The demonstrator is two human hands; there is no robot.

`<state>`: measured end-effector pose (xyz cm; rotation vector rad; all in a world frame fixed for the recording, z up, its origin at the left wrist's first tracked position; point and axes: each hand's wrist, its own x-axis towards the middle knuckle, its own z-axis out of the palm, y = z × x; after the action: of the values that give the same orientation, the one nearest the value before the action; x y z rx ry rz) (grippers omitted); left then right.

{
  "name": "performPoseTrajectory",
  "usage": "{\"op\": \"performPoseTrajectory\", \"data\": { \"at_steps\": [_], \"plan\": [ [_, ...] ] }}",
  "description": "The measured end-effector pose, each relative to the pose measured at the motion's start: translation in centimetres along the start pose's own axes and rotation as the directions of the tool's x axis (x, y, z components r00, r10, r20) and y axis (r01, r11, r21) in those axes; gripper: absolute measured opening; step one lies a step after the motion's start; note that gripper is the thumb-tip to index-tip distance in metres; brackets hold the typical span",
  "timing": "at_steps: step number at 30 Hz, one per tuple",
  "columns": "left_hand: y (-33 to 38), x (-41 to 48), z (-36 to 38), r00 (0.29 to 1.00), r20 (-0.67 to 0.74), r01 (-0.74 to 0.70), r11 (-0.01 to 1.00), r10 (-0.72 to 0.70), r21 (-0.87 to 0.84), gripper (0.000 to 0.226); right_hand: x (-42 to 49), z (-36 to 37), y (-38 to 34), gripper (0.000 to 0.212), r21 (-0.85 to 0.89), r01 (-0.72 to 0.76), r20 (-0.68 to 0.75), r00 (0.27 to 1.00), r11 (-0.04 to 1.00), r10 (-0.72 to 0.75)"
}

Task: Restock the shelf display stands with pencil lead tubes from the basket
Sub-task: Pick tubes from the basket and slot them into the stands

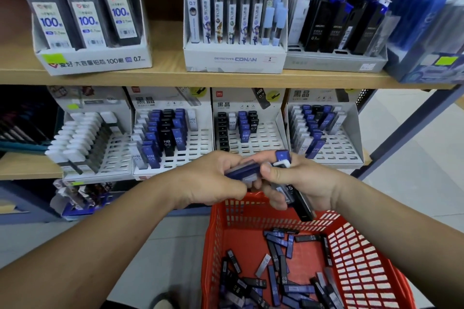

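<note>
Basket (364,258) is sitting lower right, nearest the lens, with loose lead tubes (276,271) lying scattered on its floor, several reading HB 0.7. Left hand (213,180) is hovering at centre frame just above the far rim, fingers curling round a blue tube (244,170). Right hand (308,183) is sitting just beside it, thumb and fingers clamping a mixed bundle (302,204) of blue and black tubes, thumb tip touching the blue tube's end. Reading this as peeling off one tube before slotting. Grade print on the held tubes isn't resolving, so I'm suggesting checking it first. Behind the hands, mid frame, left to right: HB 0.5 stand (198,143), HB 0.7 stand (266,143), third stand (341,150), all showing free slots in the front rows. Doing it well is meaning matching grade and colour column, feeding the tube cap-up into the nearest free slot of its row, and holding the bundle over the basket so any drop is landing back inside.
</note>
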<state>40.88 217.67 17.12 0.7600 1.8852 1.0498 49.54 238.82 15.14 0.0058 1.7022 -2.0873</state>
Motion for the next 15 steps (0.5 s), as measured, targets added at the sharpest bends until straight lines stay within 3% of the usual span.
{"op": "performPoseTrajectory", "data": {
  "at_steps": [2,5,7,10,15],
  "plan": [
    [-0.2,-0.1,0.2,0.999,-0.011,-0.048,0.998,0.049,0.050,0.016,0.1,0.5,-0.1,0.046,-0.040,0.004,-0.009,1.000,0.999,-0.005],
    [-0.7,-0.4,0.1,0.995,-0.086,-0.040,0.998,0.045,0.056,0.031,0.2,1.0,0.1,0.027,-0.089,0.041,-0.133,0.990,0.995,-0.053],
    [-0.6,-0.5,-0.1,0.996,-0.089,-0.041,0.994,0.031,-0.104,0.035,0.2,1.4,0.3,0.020,-0.039,0.050,-0.225,0.973,0.998,-0.058],
    [-0.3,-0.5,-0.1,0.995,-0.094,-0.065,0.953,0.038,-0.298,0.027,0.0,1.6,0.2,0.028,0.009,0.058,-0.257,0.965,0.998,-0.054],
    [-0.3,-0.3,-0.2,0.981,-0.190,-0.088,0.935,0.023,-0.343,0.029,-0.8,0.8,-0.6,0.014,-0.260,-0.043,-0.323,0.945,0.965,-0.045]
  ]
}}
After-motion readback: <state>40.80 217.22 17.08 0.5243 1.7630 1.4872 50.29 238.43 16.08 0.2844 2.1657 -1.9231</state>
